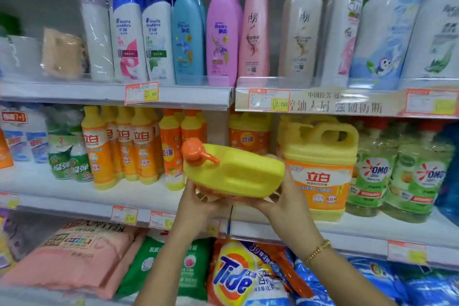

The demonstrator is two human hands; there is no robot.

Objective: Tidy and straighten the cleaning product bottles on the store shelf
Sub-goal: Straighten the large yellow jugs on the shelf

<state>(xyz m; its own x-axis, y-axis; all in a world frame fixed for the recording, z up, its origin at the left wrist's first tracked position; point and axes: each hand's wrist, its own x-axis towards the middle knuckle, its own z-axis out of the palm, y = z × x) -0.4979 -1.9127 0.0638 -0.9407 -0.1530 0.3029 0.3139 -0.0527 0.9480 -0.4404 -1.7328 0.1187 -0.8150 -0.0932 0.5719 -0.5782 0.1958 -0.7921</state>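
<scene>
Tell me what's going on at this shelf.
A person holds a yellow pump jug on its side in front of the middle shelf, orange pump to the left. The left hand grips its pump end from below, the right hand its base end. It is not yet set down; a labelled yellow jug stands upright right of it.

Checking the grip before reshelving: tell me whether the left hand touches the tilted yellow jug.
Touching. Head view: the left hand holds the yellow jug from below, no gap.
</scene>
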